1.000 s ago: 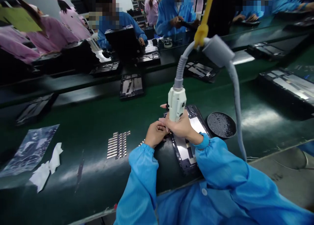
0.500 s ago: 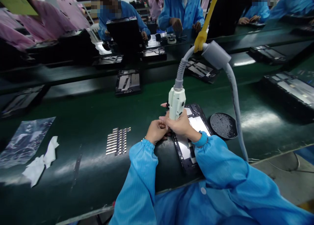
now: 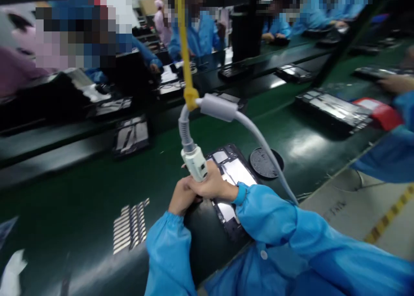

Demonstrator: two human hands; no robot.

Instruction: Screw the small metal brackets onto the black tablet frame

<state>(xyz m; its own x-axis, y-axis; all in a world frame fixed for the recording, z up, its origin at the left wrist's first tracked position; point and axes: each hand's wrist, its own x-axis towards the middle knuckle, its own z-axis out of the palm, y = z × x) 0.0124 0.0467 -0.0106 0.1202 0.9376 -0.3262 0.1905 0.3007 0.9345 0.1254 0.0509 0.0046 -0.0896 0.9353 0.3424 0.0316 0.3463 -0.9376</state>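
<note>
Your left hand (image 3: 181,197) touches your right hand (image 3: 212,182), closed around the pale tool (image 3: 195,162); I cannot tell what the left pinches. The open device (image 3: 238,171) lies partly under the right. Metal strips (image 3: 129,227) lie left on the tabletop (image 3: 77,201); a grey cable (image 3: 258,134) hangs before the round dish (image 3: 261,163).

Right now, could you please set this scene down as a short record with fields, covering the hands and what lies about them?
Right hand: gripping the white tool
Left hand: close against the right hand, fingertips hidden
Tool support: yellow strap, joined to the gray cable above the tool
Open device: on the green table, partly covered by the right sleeve
Round black dish: right of the device, contents too blurred to name
Metal parts: in rows, left of the hands
</note>
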